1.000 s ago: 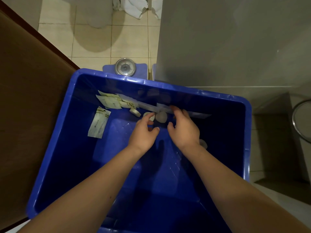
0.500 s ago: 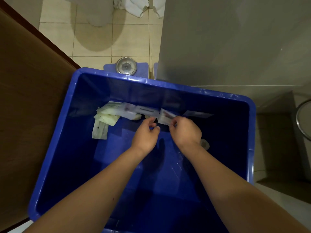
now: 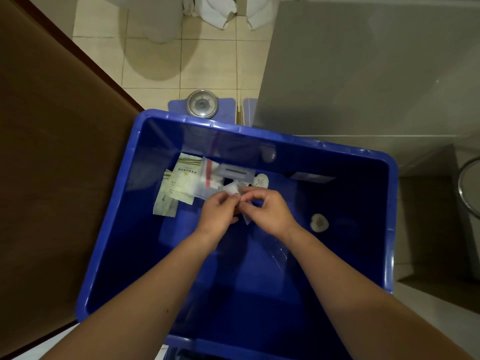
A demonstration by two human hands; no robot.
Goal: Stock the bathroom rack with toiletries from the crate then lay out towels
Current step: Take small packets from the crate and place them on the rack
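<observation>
Near the far wall of the deep blue plastic crate (image 3: 363, 162), your left hand (image 3: 219, 213) and right hand (image 3: 268, 213) both pinch a small white crinkly sachet (image 3: 231, 189), and that fingertip grip may slip, dropping it among the cream paper packets (image 3: 179, 184) toward the far-left corner.

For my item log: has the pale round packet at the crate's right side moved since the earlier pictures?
No. The round packet lies at the same spot beside the crate's right wall.

A bathroom, seen from above: beige tiled floor (image 3: 207, 61), a blue bathroom scale (image 3: 202, 104) with a round dial, white towels (image 3: 217, 11) at the top edge, and a white porcelain base (image 3: 158, 19), probably a toilet pedestal, near a brown wooden door (image 3: 52, 157).
</observation>
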